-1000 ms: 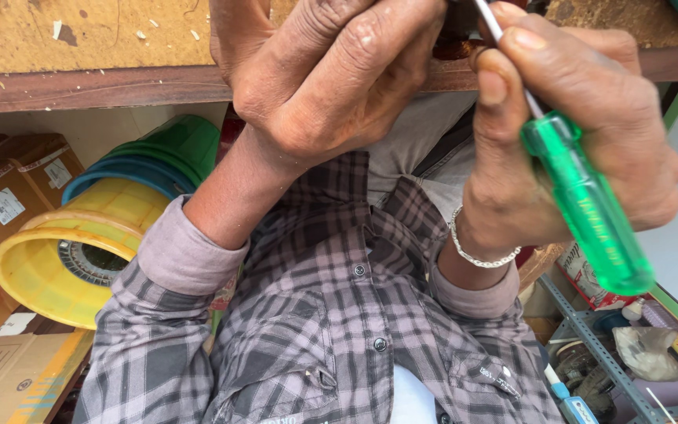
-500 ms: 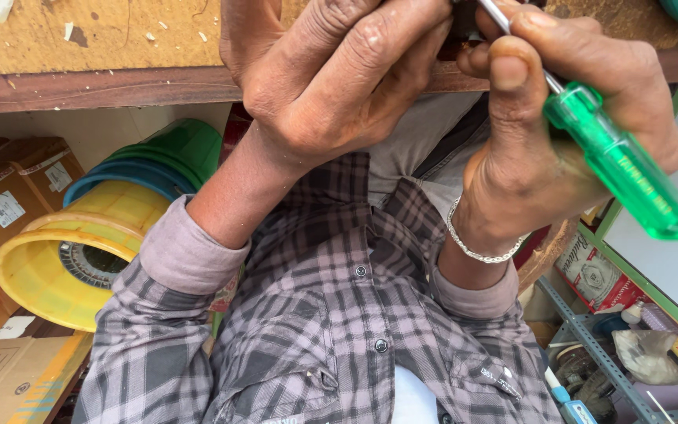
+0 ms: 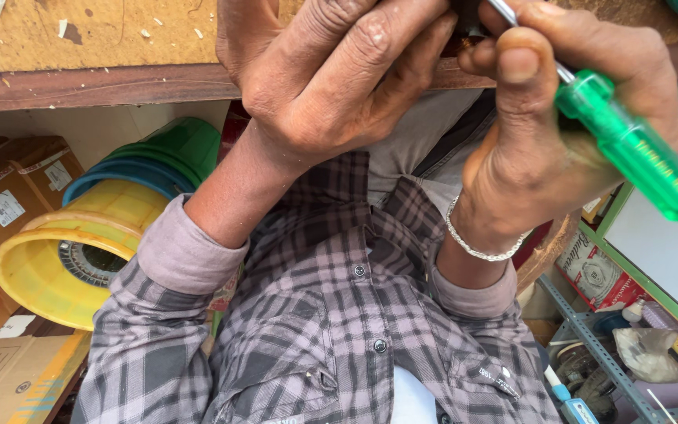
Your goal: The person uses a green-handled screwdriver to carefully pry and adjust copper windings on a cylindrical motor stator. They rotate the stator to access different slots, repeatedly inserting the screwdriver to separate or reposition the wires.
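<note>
Up at twelve o'clock, our left hand curls shut over a small part we cannot make out, pressed against the edge of the worn wooden counter. Our right hand, at two o'clock, pinches the translucent green-handled screwdriver, whose metal shaft points into that part. Stacked yellow, blue and green plastic tubs lie at nine o'clock.

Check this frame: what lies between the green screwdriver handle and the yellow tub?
In the head view, between the screwdriver handle and the yellow tub lie the person's two forearms and the plaid shirt, with a bracelet on one wrist.
</note>
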